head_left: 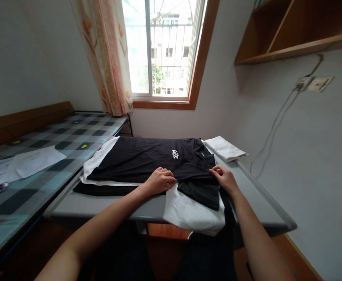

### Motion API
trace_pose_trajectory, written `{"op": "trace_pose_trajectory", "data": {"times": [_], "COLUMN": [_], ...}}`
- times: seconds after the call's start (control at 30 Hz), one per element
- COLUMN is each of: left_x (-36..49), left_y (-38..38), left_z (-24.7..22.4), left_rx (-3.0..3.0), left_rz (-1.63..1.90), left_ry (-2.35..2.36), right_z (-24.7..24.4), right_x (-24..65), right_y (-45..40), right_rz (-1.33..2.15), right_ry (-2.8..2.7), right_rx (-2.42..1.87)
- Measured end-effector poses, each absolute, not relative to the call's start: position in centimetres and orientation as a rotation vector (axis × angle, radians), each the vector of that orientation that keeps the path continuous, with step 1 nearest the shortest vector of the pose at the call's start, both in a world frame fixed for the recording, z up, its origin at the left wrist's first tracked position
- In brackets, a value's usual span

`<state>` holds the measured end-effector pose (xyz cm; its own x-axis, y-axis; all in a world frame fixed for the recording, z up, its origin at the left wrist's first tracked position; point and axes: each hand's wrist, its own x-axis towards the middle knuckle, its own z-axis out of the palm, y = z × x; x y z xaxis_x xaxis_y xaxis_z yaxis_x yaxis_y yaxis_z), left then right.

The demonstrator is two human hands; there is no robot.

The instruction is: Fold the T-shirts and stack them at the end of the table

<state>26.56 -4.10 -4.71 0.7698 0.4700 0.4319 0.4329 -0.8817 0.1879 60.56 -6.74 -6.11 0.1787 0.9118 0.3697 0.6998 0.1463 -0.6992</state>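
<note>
A black T-shirt with white lettering lies flat on top of a white shirt, and more black cloth shows beneath them on the grey table. One black sleeve and the white sleeve under it hang towards the front edge. My left hand is closed at the near side of the black shirt, where the sleeve begins, its fingertips pinching the fabric. Near the collar, my right hand has thumb and forefinger pressed together on the black shirt's shoulder edge.
A folded white cloth sits at the table's back right. The grey table meets the right wall. On the left is a bed with a checked cover and papers. A curtained window is behind; a wooden shelf hangs upper right.
</note>
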Motion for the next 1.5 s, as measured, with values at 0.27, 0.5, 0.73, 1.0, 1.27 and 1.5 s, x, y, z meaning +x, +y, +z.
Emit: {"op": "trace_pose_trajectory", "data": {"times": [0.27, 0.5, 0.73, 1.0, 1.27, 1.5], "left_x": [26.4, 26.5, 25.5, 24.6, 25.1, 24.9], "left_y": [-4.4, -5.5, -4.9, -4.5, -4.8, -4.7], "left_z": [-4.3, -4.7, -4.0, -3.6, -4.0, -3.7], "left_rx": [2.826, 2.689, 2.649, 2.522, 2.525, 2.457], "left_rz": [0.814, 0.787, 0.767, 0.672, 0.759, 0.686], "left_ry": [0.642, 0.575, 0.780, 0.630, 0.541, 0.582], "right_z": [-5.7, -6.1, -6.3, -6.1, -6.1, -6.1], "right_x": [61.0, 61.5, 61.7, 61.4, 61.6, 61.4], "right_y": [-7.0, -6.9, -6.8, -6.9, -6.7, -6.8], "right_rz": [0.254, 0.309, 0.283, 0.228, 0.139, 0.173], "right_ry": [-1.595, -1.685, -1.678, -1.687, -1.641, -1.680], "right_rx": [-1.627, -1.664, -1.677, -1.698, -1.715, -1.761]}}
